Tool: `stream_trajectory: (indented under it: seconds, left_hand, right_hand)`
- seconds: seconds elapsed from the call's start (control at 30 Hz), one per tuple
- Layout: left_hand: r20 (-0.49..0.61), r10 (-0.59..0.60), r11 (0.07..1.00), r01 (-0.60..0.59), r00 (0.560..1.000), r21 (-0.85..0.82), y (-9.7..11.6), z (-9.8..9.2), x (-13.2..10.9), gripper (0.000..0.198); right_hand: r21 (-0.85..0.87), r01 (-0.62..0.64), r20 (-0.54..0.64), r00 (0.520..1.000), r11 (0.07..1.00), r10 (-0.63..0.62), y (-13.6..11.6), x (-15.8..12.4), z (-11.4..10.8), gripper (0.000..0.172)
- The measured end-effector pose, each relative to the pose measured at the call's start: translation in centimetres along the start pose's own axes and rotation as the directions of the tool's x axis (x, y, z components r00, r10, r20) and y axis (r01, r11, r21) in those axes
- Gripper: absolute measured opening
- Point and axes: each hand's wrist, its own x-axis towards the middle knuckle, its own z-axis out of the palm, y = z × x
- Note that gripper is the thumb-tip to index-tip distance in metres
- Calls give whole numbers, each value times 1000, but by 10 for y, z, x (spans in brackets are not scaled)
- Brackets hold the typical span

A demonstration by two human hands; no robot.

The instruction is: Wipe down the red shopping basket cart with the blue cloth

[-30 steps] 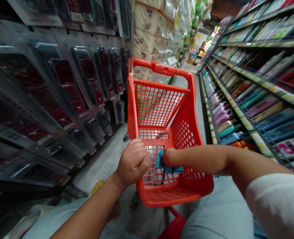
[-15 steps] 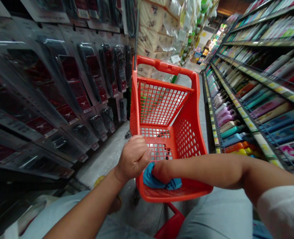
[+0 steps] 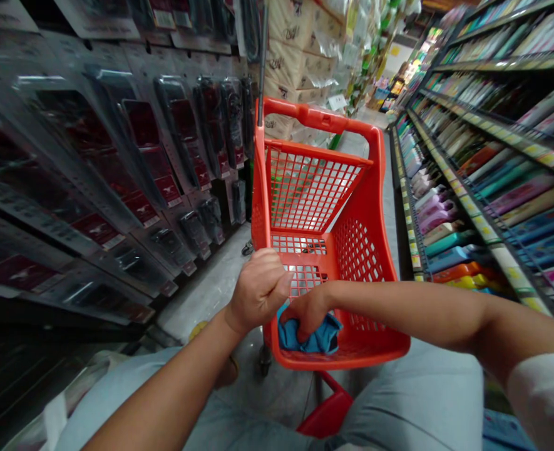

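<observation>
Fingers of the right hand curled down, gripping a crumpled blue cloth. Fingers of the left hand clenched in a fist, nothing visible in it.

Shop aisle runs ahead. Along left side, black-and-red blister packs hang in rows on pegs. Along right side, metal shelves with yellow price strips carry many bright tube-shaped products. Farther ahead, beyond cart, plastic-wrapped tissue bales stand stacked.

Red plastic shopping cart with mesh walls stands directly in front of the person, thin dark pole rising at its far left corner. Cloth lies on basket floor, at near edge toward left corner. Left fist sits just beside cloth, above basket's left edge. White sleeve covers right upper arm.
</observation>
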Motion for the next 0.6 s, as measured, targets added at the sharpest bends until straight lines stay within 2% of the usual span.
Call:
stream_trajectory:
  seconds: [0.07, 0.13, 0.2, 0.23, 0.3, 0.37, 0.43, 0.47, 0.53, 0.6]
  left_hand:
    - [-4, 3, 1000, -3, 1000, 2, 0, 0, -1, 38]
    - [-6, 5, 1000, -5, 1000, -4, -1, 0, -1, 40]
    - [2, -6, 1000, 6, 1000, -8, -1, -1, -2, 41]
    - [9, -17, 1000, 17, 1000, -8, -2, -1, -2, 41]
    - [25, -34, 999, 34, 999, -7, -1, -2, -2, 42]
    - [37, -28, 999, 28, 999, -14, -1, -2, -1, 42]
    - [44, -9, 1000, 10, 999, -25, 0, -3, 0, 41]
    - [51, -2, 1000, 3, 999, -27, 1, -4, 1, 41]
    - [75, -3, 1000, 4, 997, -11, 2, -7, 3, 40]
    - [121, -10, 1000, 6, 993, 28, 2, -12, 5, 40]
  right_hand:
    - [61, 62, 76, 995, 996, -67, -10, -20, -8, 40]
    - [133, 151, -10, 988, 980, -151, -21, -43, -12, 39]
    - [128, 189, -125, 977, 974, -173, -27, -62, -10, 36]
    - [85, 161, -141, 979, 983, -149, -26, -70, -7, 34]
    - [-85, 0, -85, 996, 996, -7, -20, -80, 2, 28]
    - [-303, -185, 9, 980, 935, 197, -11, -85, 11, 22]
    - [-412, -252, 31, 956, 875, 290, -6, -89, 16, 20]
    - [-388, -233, 12, 966, 892, 257, -6, -91, 17, 20]
    - [-226, -86, -65, 995, 970, 73, -11, -95, 14, 23]
    - [-94, 64, -137, 988, 994, -76, -18, -101, 11, 25]
